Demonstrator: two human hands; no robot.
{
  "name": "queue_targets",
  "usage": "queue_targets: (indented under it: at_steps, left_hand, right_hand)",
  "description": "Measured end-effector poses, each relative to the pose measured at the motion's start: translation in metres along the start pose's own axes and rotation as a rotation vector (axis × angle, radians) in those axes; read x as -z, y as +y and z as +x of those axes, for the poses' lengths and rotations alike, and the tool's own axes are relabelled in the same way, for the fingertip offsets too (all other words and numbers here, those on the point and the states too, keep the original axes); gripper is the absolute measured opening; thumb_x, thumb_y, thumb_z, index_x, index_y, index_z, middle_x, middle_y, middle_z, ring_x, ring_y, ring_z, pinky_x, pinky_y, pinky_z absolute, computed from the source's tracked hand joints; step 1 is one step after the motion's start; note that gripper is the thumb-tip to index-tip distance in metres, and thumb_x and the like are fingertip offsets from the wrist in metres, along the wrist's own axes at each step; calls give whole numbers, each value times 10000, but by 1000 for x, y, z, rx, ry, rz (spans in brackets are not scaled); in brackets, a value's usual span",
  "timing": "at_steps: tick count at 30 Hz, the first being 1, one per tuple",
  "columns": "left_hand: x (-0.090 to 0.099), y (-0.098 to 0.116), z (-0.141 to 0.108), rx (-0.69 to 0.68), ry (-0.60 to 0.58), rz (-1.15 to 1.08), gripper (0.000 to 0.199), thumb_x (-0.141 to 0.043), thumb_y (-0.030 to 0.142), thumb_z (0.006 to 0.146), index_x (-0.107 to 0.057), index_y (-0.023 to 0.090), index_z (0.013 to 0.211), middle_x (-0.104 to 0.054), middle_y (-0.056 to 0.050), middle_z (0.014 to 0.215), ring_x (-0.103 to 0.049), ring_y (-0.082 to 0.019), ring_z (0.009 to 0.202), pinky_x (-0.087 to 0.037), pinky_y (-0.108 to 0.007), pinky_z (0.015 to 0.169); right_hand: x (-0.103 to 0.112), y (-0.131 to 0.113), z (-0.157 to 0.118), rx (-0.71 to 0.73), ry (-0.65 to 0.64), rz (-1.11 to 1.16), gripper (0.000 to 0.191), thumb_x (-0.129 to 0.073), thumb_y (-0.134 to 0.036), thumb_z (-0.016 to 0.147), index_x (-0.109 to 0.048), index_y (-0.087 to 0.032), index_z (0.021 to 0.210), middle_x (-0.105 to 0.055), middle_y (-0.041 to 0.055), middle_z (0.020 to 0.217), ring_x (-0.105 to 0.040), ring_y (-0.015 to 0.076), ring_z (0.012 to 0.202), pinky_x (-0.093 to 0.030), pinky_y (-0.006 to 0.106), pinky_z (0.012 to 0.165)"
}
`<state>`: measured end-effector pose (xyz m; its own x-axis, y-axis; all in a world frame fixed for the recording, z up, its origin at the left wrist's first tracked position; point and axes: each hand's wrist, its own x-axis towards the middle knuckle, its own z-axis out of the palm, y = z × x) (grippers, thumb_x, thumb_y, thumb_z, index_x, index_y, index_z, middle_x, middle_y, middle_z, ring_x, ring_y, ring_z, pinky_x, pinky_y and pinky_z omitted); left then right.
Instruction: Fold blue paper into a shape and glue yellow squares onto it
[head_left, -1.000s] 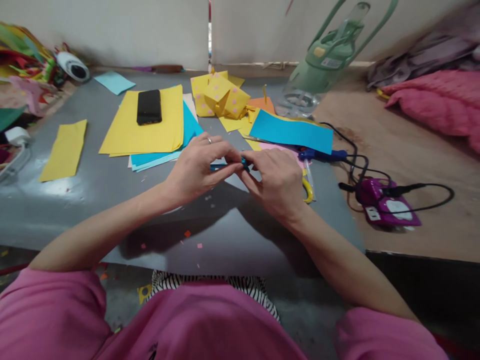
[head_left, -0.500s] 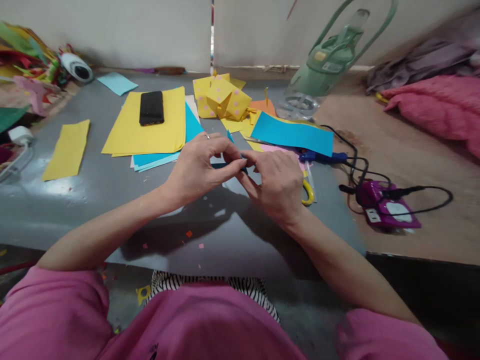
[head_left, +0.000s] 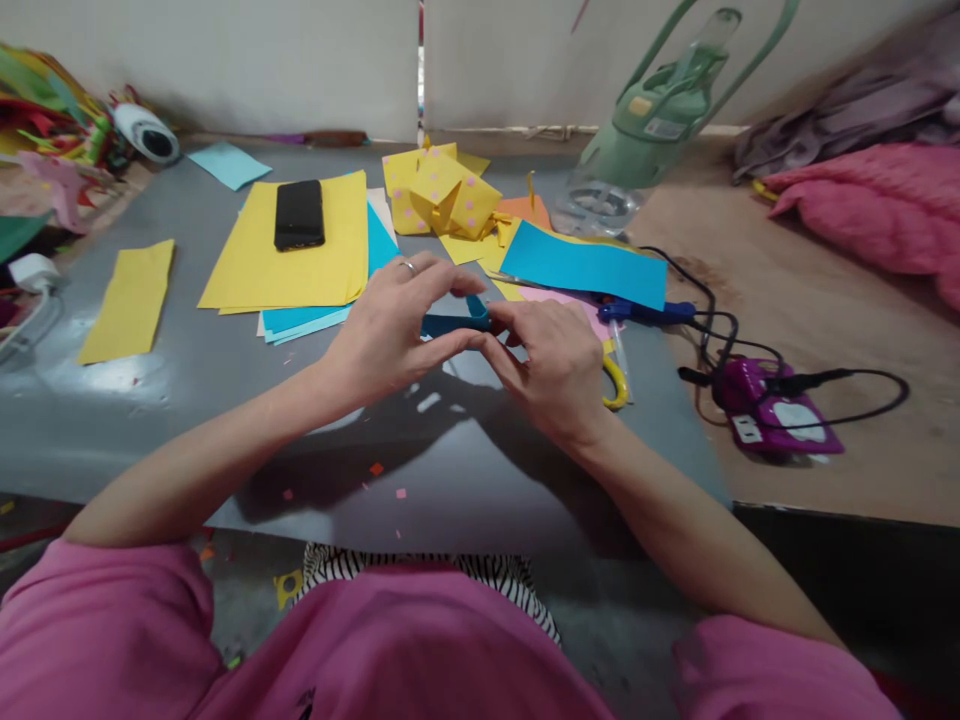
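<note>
Above the middle of the grey table sheet [head_left: 285,400], a narrow blue paper strip [head_left: 454,322] is bent into a loop at its right end. My left hand [head_left: 401,315] has its thumb and fingers around the strip from the left. The fingertips of my right hand [head_left: 547,350] pinch the loop's right end. Both thumbs meet just below it. Behind my right hand lies a flat blue paper piece [head_left: 585,262]. A yellow polka-dot paper shape [head_left: 442,195] stands beyond my hands.
Yellow sheets [head_left: 292,270] with a black phone [head_left: 299,214] lie left of centre. Yellow scissor handles [head_left: 616,383], a blue glue gun [head_left: 649,312], a purple power socket [head_left: 780,410] and a green bottle [head_left: 645,140] are on the right. A yellow strip [head_left: 129,300] lies far left.
The fingers of my left hand have lifted and spread a little, so more of the blue strip and its loop shows. The whole view has shifted slightly.
</note>
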<state>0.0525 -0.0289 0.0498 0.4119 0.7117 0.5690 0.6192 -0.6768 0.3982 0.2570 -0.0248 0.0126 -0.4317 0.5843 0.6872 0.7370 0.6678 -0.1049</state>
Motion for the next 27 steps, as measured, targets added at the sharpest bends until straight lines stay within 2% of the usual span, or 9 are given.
queue_targets:
  at_steps: [3,7,10,15,23,27]
  left_hand:
    - [4,-6,2,-23,-26,24,296,-676,417,933,-690,222,1155,-738,-78,1177,-646,-241,1139,-469,-404,1006]
    - [8,-13,4,23,-75,10,164,-650,370,941,-731,232,976,-763,-37,962,-673,-222,1001,-479,-399,976]
    - [8,-13,5,47,-78,9,132,-670,342,920,-745,234,923,-756,-22,873,-673,-215,942,-487,-384,934]
    - [4,-11,4,57,-72,36,85,-702,306,898,-755,241,886,-744,-13,823,-672,-221,948,-465,-392,941]
    - [3,-8,5,22,-56,49,145,-641,317,939,-755,251,877,-742,-17,809,-674,-225,940,-461,-411,934]
    - [2,-6,5,22,-74,64,157,-632,332,942,-751,254,877,-750,-13,814,-679,-216,926,-457,-408,950]
  right_hand:
    - [2,-1,2,-30,-6,93,259,-523,-382,1030,-702,-196,1048,-748,49,852,-658,198,781,-435,341,750]
    - [6,-2,5,-81,-22,225,223,-575,-400,1006,-701,-217,1006,-760,40,879,-658,188,756,-477,334,745]
    - [8,-3,7,-88,-8,262,248,-577,-431,1006,-712,-223,1005,-758,44,876,-659,195,788,-481,333,742]
    - [8,-2,6,-101,-12,256,303,-552,-463,1019,-736,-226,981,-765,52,891,-672,210,852,-479,347,790]
    - [9,-2,5,-131,17,312,346,-548,-481,1022,-748,-225,902,-744,28,798,-672,186,776,-470,333,738]
    - [10,-2,6,-138,28,367,301,-589,-445,1006,-748,-226,873,-749,20,788,-675,177,759,-488,331,743]
